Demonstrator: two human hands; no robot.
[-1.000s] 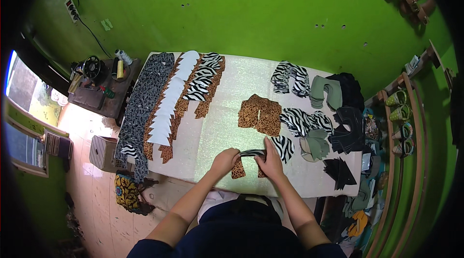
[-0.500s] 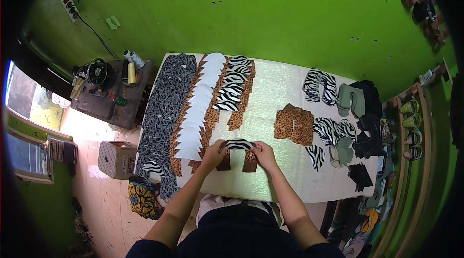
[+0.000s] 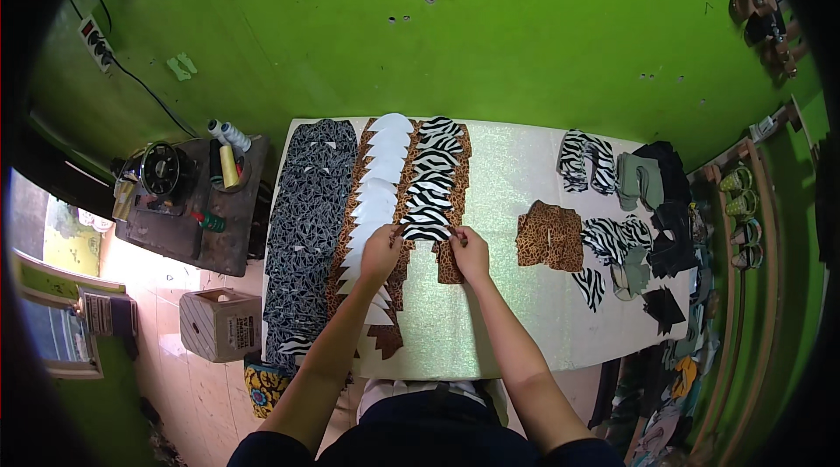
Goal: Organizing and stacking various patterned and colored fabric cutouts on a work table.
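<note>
A curved zebra-print piece (image 3: 426,231) spans the gap between my hands, with brown leopard-print (image 3: 450,271) showing below it. My left hand (image 3: 381,255) pinches its left end, and my right hand (image 3: 470,253) grips the right end. It lies at the near end of an overlapping column of zebra-print pieces (image 3: 435,159) with leopard-print edges. Left of that column, and partly under my left hand, runs a row of overlapping white curved pieces (image 3: 378,193). Farther left lies a long spread of black-and-grey patterned pieces (image 3: 306,196).
On the pale table (image 3: 503,336), a leopard-print stack (image 3: 549,238) lies right of my hands. Beyond it are zebra-print pieces (image 3: 586,161), green pieces (image 3: 640,181) and black pieces (image 3: 672,239). A sewing machine (image 3: 162,171) and a cardboard box (image 3: 219,324) stand at left; a shoe rack (image 3: 757,222) at right.
Both hands have moved away from me with the zebra-print piece, from the table's near side up to the near end of the zebra-print column. The view has shifted slightly.
</note>
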